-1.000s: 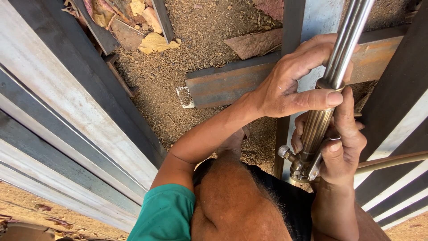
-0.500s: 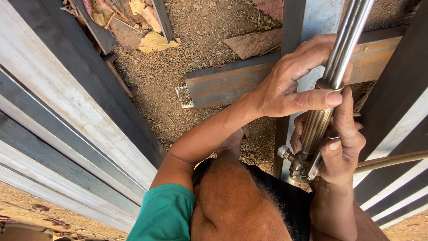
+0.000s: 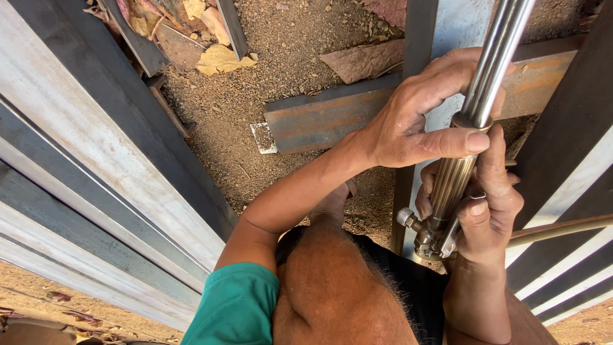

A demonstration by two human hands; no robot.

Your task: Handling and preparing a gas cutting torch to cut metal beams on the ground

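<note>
Torch [image 3: 476, 118]: long metal tool w/ shiny steel tubes up top, ribbed brass-coloured handle lower down, valve block w/ small knob [image 3: 406, 217] at its near end. It runs steeply from the top right of view down toward the person, held above the ground, not resting on anything.

Left hand [image 3: 421, 118] wraps the torch from the left, right where tubes meet handle; thumb lies flat across the front, fingers curl round the back. Clamped tight on it. Right hand [image 3: 488, 204] grips lower, on the ribbed handle just above the valve block; thumb presses a flat lever along the handle's side. Also closed on the torch. Hands sit just apart, one above the other along the tool.

A hose [image 3: 562, 229], tan, leaves from near the valve end and goes off to the right edge.

Under the hands: rusty flat steel bar [image 3: 319, 118] lying across the dirt ground [image 3: 287, 57], w/ a grey upright steel piece [image 3: 415, 38] crossing it beneath the left hand. Small pale square scrap [image 3: 263, 137] lies on the dirt just beside the bar's left end. Dry leaves [image 3: 217, 59] near the top edge.

Left side: stack of long grey steel sections [image 3: 83, 172] running diagonally. Similar dark and pale sections [image 3: 575, 160] on the right.

Bottom: green sleeve [image 3: 239, 303] on left arm, knee [image 3: 332, 287] in front.
</note>
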